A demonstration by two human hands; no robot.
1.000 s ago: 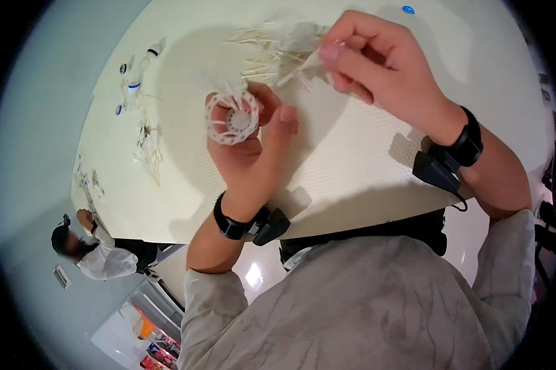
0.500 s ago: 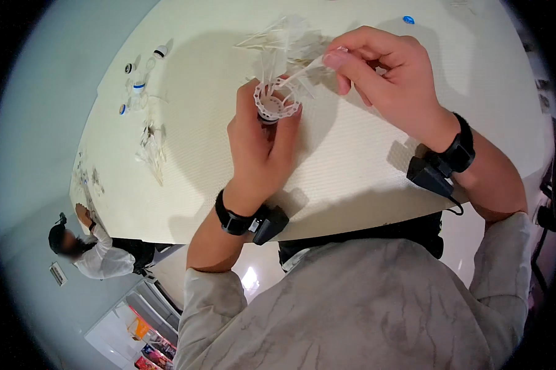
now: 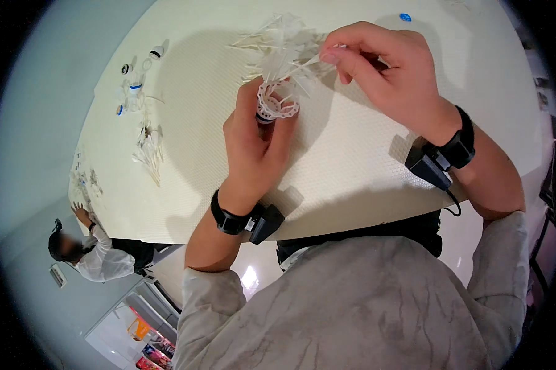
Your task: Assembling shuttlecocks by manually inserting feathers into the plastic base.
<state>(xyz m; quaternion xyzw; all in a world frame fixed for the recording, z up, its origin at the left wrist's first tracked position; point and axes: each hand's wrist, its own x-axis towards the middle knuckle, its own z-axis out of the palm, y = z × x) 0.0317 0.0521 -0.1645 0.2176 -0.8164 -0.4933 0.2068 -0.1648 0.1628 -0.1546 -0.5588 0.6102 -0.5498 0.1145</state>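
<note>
1. White and lattice-edged, the ring-shaped holder (image 3: 287, 110) sits upright in the person's left hand (image 3: 253, 148), near the middle of the view; take it as the clock's centre.
2. The left grip is closed around the holder's sides, fingers on one side and thumb on the other, leaving the round top uncovered.
3. At two o'clock, the right hand (image 3: 395, 71) pinches a thin white stem (image 3: 313, 61) between thumb and forefinger, a narrow grip. The stem slants toward eight o'clock; whether its lower end touches the holder cannot be told.
4. At twelve o'clock, a loose heap of white sticks and feathery pieces (image 3: 284, 37) lies on the pale surface (image 3: 352, 185).
5. A smaller white bundle (image 3: 149, 155) lies at eight o'clock, a clear bottle (image 3: 131, 102) with a blue band at nine.
6. A blue object (image 3: 405, 17) rests well apart, at two o'clock.
7. Between seven and eight, a co-worker (image 3: 105, 259) reaches one hand onto the surface's edge.
</note>
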